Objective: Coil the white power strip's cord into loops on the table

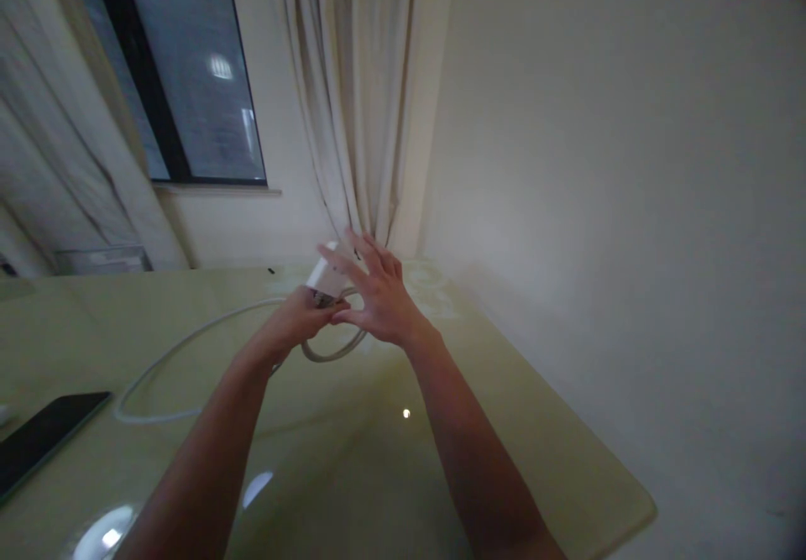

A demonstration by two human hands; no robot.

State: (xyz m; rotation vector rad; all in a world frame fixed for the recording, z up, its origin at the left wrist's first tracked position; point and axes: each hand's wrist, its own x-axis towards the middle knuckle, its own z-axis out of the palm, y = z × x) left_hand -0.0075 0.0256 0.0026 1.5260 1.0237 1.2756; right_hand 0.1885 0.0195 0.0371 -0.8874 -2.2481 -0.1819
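My left hand (300,318) is closed around the lower end of a white power strip (326,277), holding it tilted above the table. My right hand (373,293) is right beside it with fingers spread, its thumb touching the left hand's fingertips and its fingers lying across the strip's far side. A thick white cable (189,343) runs from the strip, loops under my hands and sweeps left across the table.
The glossy pale green table (516,426) ends at a rounded corner on the right, close to a plain wall. A dark phone (44,436) lies at the left edge. Cream curtains (358,98) and a dark window (182,65) stand behind.
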